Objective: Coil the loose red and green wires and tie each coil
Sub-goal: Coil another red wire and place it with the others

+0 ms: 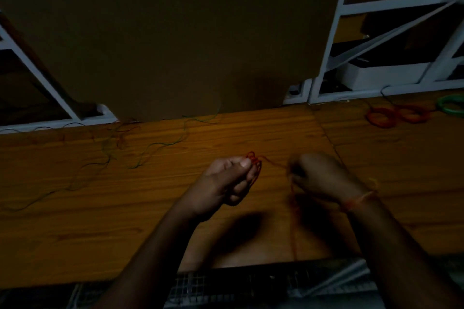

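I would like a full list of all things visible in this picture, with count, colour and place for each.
small red coil: one, red, pinched at the left hand's fingertips
red wire strand: one, red, running from the right hand toward the near table edge
finished red coils: apparently two, red, far right of table
green coil: one, green, far right edge
loose wires: several, green and red, left of table
table: one, brown wood
board: one, dark, behind table
frame: white, behind table
left hand: one, centre
right hand: one, blurred, with wrist thread

Dim workshop: wooden workbench, white metal racking.
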Demonstrator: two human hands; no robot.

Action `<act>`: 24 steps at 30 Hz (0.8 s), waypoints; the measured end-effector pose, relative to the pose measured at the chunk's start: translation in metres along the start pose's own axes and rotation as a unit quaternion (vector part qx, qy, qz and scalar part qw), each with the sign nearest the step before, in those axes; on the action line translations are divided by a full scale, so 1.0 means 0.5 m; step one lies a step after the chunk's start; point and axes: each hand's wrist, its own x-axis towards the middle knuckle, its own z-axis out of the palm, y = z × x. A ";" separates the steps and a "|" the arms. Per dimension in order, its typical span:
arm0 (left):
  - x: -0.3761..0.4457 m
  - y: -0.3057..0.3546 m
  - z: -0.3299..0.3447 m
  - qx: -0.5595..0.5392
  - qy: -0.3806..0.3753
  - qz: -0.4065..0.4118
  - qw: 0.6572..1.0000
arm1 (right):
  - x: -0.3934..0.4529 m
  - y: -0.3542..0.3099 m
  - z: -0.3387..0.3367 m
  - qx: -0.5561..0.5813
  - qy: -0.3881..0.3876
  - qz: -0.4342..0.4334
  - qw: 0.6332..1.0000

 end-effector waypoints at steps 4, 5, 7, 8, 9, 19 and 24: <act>0.037 -0.009 0.065 -0.030 0.014 0.019 0.999 | -0.013 0.032 0.017 0.065 0.035 -0.004 0.997; 0.043 -0.010 0.076 -0.028 0.020 0.027 0.999 | -0.015 0.054 0.020 0.050 0.042 0.015 0.998; 0.054 -0.014 0.098 -0.024 0.030 0.045 0.998 | -0.020 0.100 0.027 0.028 0.061 0.044 0.997; 0.057 -0.014 0.108 -0.032 0.035 0.054 0.997 | -0.020 0.116 0.034 0.027 0.061 0.036 0.997; 0.061 -0.013 0.116 -0.045 0.040 0.064 0.996 | -0.024 0.128 0.041 0.030 0.059 0.024 0.998; 0.118 -0.032 0.127 -0.091 -0.003 0.058 0.994 | -0.083 0.185 0.080 0.445 0.070 0.053 0.891; 0.150 -0.045 0.150 -0.085 0.009 0.059 0.995 | -0.111 0.236 0.101 0.583 0.010 -0.004 0.812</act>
